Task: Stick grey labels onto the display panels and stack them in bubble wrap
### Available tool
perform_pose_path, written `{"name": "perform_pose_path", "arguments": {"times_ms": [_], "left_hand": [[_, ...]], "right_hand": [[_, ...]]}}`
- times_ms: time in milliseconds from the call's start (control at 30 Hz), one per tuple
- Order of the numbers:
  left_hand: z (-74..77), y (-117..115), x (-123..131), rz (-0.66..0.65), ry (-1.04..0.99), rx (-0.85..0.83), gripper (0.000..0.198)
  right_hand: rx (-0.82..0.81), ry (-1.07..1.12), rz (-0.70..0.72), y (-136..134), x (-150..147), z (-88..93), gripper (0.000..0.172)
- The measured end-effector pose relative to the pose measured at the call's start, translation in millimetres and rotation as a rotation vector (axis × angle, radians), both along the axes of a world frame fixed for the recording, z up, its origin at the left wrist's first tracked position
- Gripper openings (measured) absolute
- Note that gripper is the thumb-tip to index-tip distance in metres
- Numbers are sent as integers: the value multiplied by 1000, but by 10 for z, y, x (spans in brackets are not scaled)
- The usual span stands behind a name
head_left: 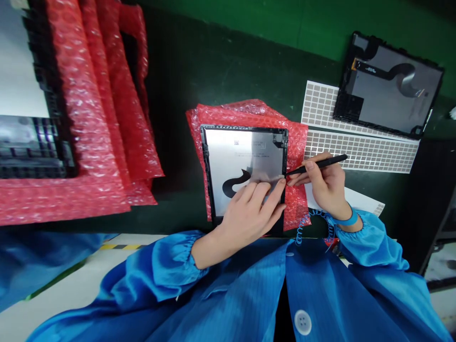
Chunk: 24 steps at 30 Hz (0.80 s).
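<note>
A display panel (221,156) with a silver back, black frame and curved black flex cable (235,184) lies on red bubble wrap (297,142) in front of me. My left hand (251,209) rests on the lower right of the panel, its index finger stretched to the right edge. My right hand (326,183) is closed around a black pen-shaped tool (326,162) with a pointed tip. That tip meets the panel's right edge, just beside my left index fingertip. A blue wrist strap (347,219) with a coiled cord circles my right wrist. My left palm hides part of the panel.
Sheets of small grey labels (359,149) lie at the right, partly under another display panel (392,90). Layered red bubble wrap (96,142) and a further panel (24,71) stand at the left. A blue sleeve or garment (42,256) shows at the lower left.
</note>
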<state>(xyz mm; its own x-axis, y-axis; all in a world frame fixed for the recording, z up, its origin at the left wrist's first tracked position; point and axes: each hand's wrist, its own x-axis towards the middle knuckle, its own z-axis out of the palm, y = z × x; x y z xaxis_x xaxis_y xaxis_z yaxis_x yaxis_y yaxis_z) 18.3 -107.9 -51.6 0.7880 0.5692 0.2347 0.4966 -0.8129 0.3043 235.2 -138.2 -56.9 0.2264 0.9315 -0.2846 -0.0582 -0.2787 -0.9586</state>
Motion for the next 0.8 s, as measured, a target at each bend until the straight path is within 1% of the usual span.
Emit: {"name": "perform_pose_path", "arguments": {"times_ms": [167, 267, 333, 400, 467, 533, 600, 667, 733, 800], "left_hand": [[25, 1, 20, -2, 30, 11, 51], [38, 16, 26, -8, 26, -10, 51], [51, 37, 19, -12, 27, -28, 52], [80, 62, 9, -15, 44, -46, 52], [132, 75, 13, -9, 45, -62, 49], [202, 48, 56, -25, 3, -72, 45], [271, -41, 160, -119, -56, -82, 40], [311, -199, 330, -276, -78, -95, 39], [305, -400, 550, -436, -78, -102, 43], [250, -596, 780, -545, -53, -108, 52]], "right_hand": [[-6, -2, -5, -1, -17, -36, 36], [-2, 16, -32, 30, 1, -6, 37], [13, 2, -85, 30, 51, 75, 38], [33, -55, -166, -22, 137, 200, 36], [65, -131, -264, -148, 253, 339, 32], [95, -204, -357, -346, 388, 453, 26], [113, -265, -423, -600, 538, 514, 20], [100, -312, -477, -885, 694, 516, 17], [70, -339, -526, -1166, 838, 471, 20], [41, -351, -566, -1412, 955, 393, 26]]}}
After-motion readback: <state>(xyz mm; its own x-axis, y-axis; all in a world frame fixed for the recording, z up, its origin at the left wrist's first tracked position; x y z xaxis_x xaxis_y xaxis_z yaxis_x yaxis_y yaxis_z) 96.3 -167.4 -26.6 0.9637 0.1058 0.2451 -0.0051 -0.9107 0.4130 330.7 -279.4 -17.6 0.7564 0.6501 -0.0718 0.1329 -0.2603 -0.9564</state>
